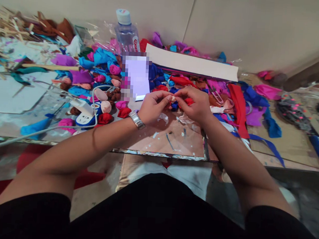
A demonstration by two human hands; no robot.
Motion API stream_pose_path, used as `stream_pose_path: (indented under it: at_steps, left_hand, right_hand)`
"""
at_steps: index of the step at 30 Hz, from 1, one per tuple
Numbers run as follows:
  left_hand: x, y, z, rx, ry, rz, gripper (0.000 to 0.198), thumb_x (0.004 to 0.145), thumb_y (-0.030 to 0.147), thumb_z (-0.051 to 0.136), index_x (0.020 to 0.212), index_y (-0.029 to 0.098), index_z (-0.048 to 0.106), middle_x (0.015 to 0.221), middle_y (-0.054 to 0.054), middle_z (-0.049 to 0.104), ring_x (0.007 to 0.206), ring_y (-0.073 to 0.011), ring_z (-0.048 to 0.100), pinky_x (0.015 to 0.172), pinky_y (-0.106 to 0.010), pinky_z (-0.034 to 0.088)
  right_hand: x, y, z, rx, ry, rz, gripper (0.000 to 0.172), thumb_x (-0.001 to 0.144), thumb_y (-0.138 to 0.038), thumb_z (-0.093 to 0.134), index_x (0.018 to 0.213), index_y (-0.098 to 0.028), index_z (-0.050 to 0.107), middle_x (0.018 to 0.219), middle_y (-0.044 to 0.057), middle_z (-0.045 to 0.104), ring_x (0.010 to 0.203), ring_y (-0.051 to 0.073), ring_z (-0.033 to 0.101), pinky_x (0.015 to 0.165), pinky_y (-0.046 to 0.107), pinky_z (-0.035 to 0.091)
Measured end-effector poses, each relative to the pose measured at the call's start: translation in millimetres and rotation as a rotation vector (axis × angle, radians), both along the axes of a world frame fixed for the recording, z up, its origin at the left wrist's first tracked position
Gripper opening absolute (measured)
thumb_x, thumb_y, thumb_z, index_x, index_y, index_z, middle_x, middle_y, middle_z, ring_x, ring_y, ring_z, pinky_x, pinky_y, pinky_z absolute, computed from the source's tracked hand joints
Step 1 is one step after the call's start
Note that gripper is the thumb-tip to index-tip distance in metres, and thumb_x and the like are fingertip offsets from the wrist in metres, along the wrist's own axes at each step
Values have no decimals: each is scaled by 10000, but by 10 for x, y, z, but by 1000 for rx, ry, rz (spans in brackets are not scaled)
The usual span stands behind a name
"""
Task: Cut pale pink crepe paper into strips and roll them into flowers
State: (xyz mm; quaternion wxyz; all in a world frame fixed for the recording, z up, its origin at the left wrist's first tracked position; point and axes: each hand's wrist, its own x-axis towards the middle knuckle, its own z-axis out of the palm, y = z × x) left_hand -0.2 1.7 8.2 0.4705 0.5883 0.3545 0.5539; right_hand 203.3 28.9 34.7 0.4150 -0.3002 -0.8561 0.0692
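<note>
Above the front part of the table, my left hand (155, 104) and my right hand (194, 102) meet fingertip to fingertip. Between them they pinch a small pale, cream-pink piece (173, 98), mostly covered by the fingers; its material is too small to tell. A silver watch (137, 119) sits on my left wrist. Behind my left hand a phone with a lit, blurred screen (140, 76) leans upright. Red scraps (189, 101) lie just behind my fingers, and thread snips (216, 94) rest beyond my right hand. Thin whitish scraps (185, 119) lie beneath it.
Crumpled coloured rosettes (105, 118) and fabric-like scraps cover the left and back. A clear bottle (127, 35) stands behind the phone. A power strip (88, 118) with a white cable lies left. Cream board (191, 62) lies at the back; a red strip (238, 110) lies right.
</note>
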Motion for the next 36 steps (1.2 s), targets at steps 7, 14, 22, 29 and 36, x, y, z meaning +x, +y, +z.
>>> stream_pose_path:
  at_steps: [7, 14, 22, 29, 36]
  left_hand:
    - [7, -5, -19, -18, -24, -35, 448, 816, 552, 852, 1023, 159, 796, 808, -50, 769, 661, -116, 695, 650, -256, 607]
    - [-3, 15, -5, 24, -24, 10, 438, 871, 549, 802, 1079, 163, 804, 789, -45, 750, 649, -110, 680, 620, -238, 578]
    - [-34, 19, 2, 131, 68, 79, 335, 921, 489, 762, 1089, 205, 822, 977, -74, 768, 826, -140, 700, 774, -292, 586]
    - [-73, 46, -15, 289, 208, 88, 357, 965, 527, 693, 1186, 278, 822, 1037, -68, 738, 1005, -188, 675, 920, -357, 544]
    - [-67, 25, 6, 264, 208, 69, 351, 955, 524, 708, 1162, 267, 828, 1031, -75, 755, 972, -188, 683, 885, -346, 545]
  right_hand:
    - [-8, -7, 0, -6, 29, 14, 178, 981, -383, 674, 1020, -226, 749, 952, 38, 793, 831, 200, 729, 778, 344, 560]
    - [39, 19, 49, -34, 8, 35, 275, 960, -495, 700, 1036, -236, 756, 995, 50, 798, 847, 208, 730, 836, 371, 569]
    - [8, -14, 52, -34, 3, 13, 283, 991, -508, 644, 965, -248, 754, 968, 68, 798, 940, 252, 739, 906, 427, 553]
    - [-39, -32, 5, -25, 15, -16, 278, 988, -480, 632, 894, -229, 707, 855, 45, 743, 795, 210, 681, 778, 366, 516]
    - [-78, -75, 4, -1, 73, -12, 224, 969, -415, 667, 876, -217, 714, 848, 42, 755, 773, 195, 687, 743, 345, 524]
